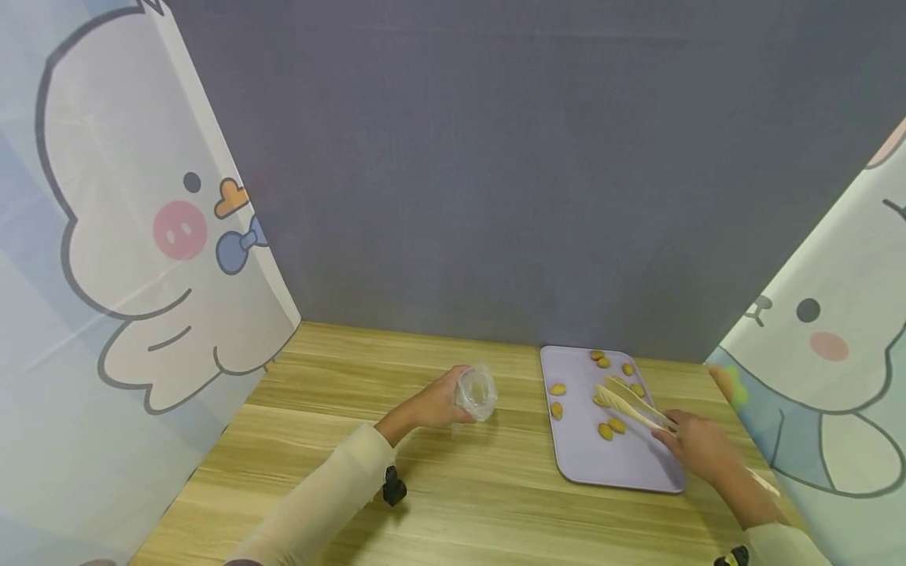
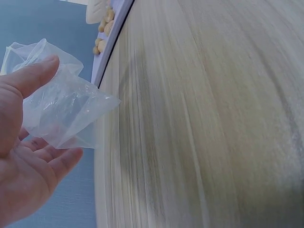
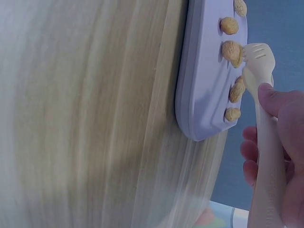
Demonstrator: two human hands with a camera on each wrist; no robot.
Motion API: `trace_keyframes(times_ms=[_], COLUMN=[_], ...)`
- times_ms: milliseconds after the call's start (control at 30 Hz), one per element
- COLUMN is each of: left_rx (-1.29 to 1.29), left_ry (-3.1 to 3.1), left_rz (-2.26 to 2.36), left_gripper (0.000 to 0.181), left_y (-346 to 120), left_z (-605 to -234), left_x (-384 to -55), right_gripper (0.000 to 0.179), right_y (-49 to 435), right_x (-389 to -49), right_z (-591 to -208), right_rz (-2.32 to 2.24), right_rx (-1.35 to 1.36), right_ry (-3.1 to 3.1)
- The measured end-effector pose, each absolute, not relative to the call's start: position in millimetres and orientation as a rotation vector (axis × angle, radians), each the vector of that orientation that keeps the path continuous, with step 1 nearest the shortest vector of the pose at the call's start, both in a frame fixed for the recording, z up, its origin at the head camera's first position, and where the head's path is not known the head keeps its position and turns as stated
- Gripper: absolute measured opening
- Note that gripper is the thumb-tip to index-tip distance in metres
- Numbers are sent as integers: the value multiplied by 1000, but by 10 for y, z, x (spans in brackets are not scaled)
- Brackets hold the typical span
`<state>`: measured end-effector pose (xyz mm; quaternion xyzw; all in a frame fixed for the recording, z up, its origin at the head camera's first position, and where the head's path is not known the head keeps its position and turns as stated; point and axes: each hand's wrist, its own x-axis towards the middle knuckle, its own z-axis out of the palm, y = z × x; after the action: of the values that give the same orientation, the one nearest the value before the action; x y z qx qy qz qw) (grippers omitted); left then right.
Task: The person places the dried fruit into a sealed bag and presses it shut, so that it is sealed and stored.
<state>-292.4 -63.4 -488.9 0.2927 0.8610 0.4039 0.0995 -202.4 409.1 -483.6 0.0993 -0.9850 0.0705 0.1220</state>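
My left hand holds a clear plastic bag above the table, its round mouth facing up. In the left wrist view the thumb lies over the crumpled film of the bag, with the fingers behind it. My right hand grips cream tongs, thumb on one arm. The tong tips are over a lilac tray, right by a tan wrinkled nut; whether they pinch it I cannot tell. Several more such nuts, among them one nut at the left side, lie scattered on the tray.
The wood-grain table runs back to a dark grey wall panel. Cartoon-printed sheets stand at the left and right sides. The tray's raised rim lies close to the back panel, on the right half of the table.
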Motion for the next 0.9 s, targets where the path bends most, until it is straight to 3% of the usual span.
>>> trace_keyframes(times_ms=[400, 900], left_rx=[885, 861], left_ry=[2530, 2536], left_rz=[1192, 1176], left_gripper=[95, 96], left_y=[-637, -636], left_z=[-4896, -4888], left_x=[-2941, -2942], right_gripper=[42, 27], right_y=[4106, 4136], right_x=[-2028, -2018], right_z=[-4875, -4918], right_rz=[175, 167], right_rx=[308, 351], right_ry=[-2897, -2856])
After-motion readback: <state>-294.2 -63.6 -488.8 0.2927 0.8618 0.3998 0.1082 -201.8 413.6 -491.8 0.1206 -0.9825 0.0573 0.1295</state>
